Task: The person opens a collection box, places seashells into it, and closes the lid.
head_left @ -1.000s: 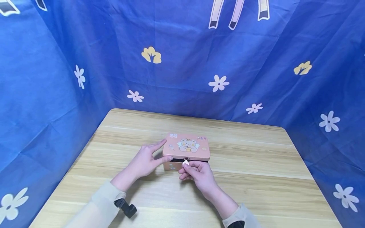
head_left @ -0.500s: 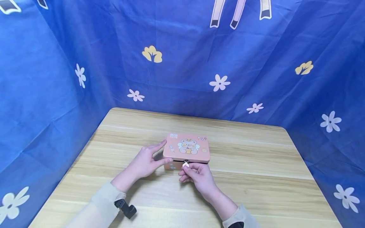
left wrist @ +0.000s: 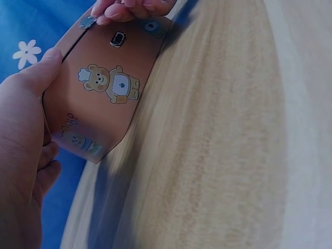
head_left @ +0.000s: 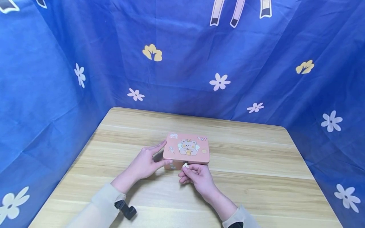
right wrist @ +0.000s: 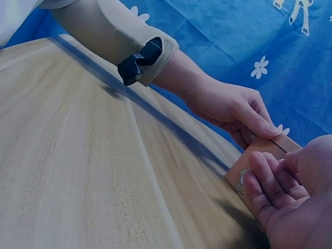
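A pink tin box [head_left: 186, 148] with a bear on its lid sits on the table. Its lid lies level, and the left wrist view shows a thin dark seam beneath it. My left hand [head_left: 146, 161] grips the box's left end, thumb at the front corner and fingers along the side. With thumb and index finger, my right hand [head_left: 199, 179] pinches the small metal clasp [left wrist: 87, 22] at the lid's front edge. Below the clasp, a metal staple [left wrist: 118, 39] shows on the front wall, above a printed bear. In the right wrist view, the right fingers hide the clasp.
The wood-grain table [head_left: 251, 177] stretches around the box on all sides. Blue cloth [head_left: 182, 63] with flower prints hangs behind it and at both sides. A black device [head_left: 125, 209] is strapped at the left wrist.
The lid's front edge has come down, and the dark gap under it has narrowed to a seam. My right hand has lowered slightly with the clasp; the left stays in place.
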### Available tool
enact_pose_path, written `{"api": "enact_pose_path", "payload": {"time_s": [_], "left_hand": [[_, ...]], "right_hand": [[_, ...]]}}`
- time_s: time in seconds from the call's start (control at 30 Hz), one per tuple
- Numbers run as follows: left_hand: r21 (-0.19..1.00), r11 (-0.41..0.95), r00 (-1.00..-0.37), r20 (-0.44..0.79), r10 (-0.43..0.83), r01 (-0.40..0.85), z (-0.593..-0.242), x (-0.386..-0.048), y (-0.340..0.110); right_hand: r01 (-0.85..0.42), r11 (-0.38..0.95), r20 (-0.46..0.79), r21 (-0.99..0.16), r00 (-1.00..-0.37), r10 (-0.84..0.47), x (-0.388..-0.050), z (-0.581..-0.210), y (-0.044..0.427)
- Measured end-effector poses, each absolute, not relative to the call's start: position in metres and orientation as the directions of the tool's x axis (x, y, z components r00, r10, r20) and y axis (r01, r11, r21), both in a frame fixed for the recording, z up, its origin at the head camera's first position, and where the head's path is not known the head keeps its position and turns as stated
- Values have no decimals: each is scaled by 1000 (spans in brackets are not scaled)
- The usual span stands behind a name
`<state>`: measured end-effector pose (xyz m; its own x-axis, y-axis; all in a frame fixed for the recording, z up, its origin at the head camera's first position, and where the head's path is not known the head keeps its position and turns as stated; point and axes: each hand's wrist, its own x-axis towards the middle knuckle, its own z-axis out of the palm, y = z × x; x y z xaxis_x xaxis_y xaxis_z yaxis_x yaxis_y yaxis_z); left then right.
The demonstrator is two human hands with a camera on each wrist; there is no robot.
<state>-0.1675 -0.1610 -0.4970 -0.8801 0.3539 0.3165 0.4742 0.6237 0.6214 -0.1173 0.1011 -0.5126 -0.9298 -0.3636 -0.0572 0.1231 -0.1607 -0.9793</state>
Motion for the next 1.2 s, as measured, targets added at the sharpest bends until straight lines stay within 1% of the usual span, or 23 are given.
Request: {"api": "enact_pose_path", "payload": {"time_s": [0.3, 0.63, 1.2], "left_hand": [[636, 612, -882, 310, 355, 470, -497, -165, -161], [623, 599, -864, 340, 372, 503, -501, -167, -161], [615, 590, -852, 383, 357, 524, -507, -168, -160]], "right_hand": [[124, -160, -58, -979, -930, -363, -118, -517, 101], [147, -155, -82, -977, -927, -365, -116, -522, 100], [165, -160, -100, -973, -931, -352, -117, -524, 98]]}}
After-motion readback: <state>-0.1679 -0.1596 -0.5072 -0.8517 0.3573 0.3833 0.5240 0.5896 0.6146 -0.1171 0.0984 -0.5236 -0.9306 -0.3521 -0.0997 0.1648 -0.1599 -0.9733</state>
